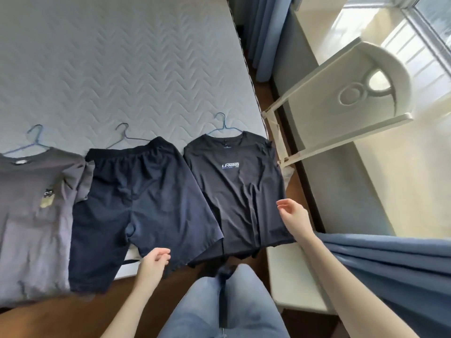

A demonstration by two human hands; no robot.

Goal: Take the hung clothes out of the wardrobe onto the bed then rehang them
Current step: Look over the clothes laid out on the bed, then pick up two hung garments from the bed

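Clothes lie in a row along the near edge of the bed (122, 69), whose quilted grey-blue mattress is otherwise bare. At the left is a grey T-shirt (31, 203) on a blue wire hanger (29, 145), its hem reaching past the mattress edge. Beside it, and overlapping its sleeve, lie dark navy shorts (136, 203) on a second wire hanger (127, 137), one leg hanging over the edge. At the right, touching the shorts, is a black T-shirt (239, 191) with pale lettering on the chest, on a third blue hanger (223, 124); its hem also droops off the bed. The person's left hand (155, 261) hovers just over the lower corner of the shorts, its grip loosely curled and empty. The right hand (294, 215) hovers over the lower right part of the black T-shirt, fingers apart and slightly bent, holding nothing. Legs in blue jeans (227, 303) stand close against the bed on a wooden floor (61, 320). Right of the bed a white chair (341, 93) stands tipped toward a sunlit window ledge (402, 179), near the black T-shirt's shoulder. A blue curtain (390, 264) drapes under the right forearm, over a pale low surface beside the bed.
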